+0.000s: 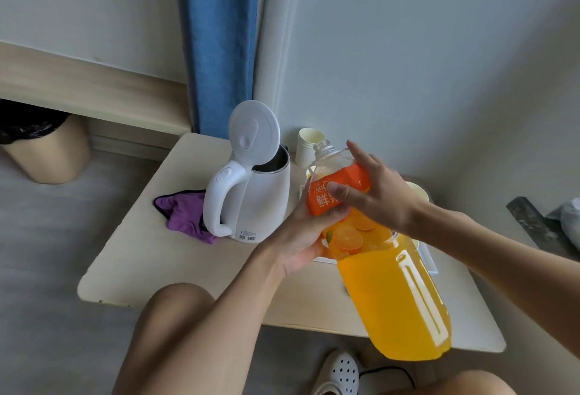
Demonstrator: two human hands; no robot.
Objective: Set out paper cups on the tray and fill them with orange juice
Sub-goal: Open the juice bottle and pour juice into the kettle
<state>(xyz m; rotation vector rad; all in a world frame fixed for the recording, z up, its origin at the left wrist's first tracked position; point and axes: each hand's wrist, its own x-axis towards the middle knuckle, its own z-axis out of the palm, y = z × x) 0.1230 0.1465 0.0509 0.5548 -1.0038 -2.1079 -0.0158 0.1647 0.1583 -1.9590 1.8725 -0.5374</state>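
Note:
A large clear bottle of orange juice (392,294) with an orange label is held tilted over the table, its uncapped neck pointing up and away from me. My left hand (301,237) grips it from below at the label. My right hand (376,193) wraps over the top, thumb on the label. The bottle hides most of the white tray (428,264). A stack of paper cups (307,145) stands behind the bottle neck. Another paper cup (419,192) shows past my right wrist.
A white kettle (254,197) with its lid flipped open stands left of the bottle on the small pale table (157,253). A purple cloth (185,215) lies beside it. A lined bin (47,150) sits on the floor at far left. My knees and white shoes are below.

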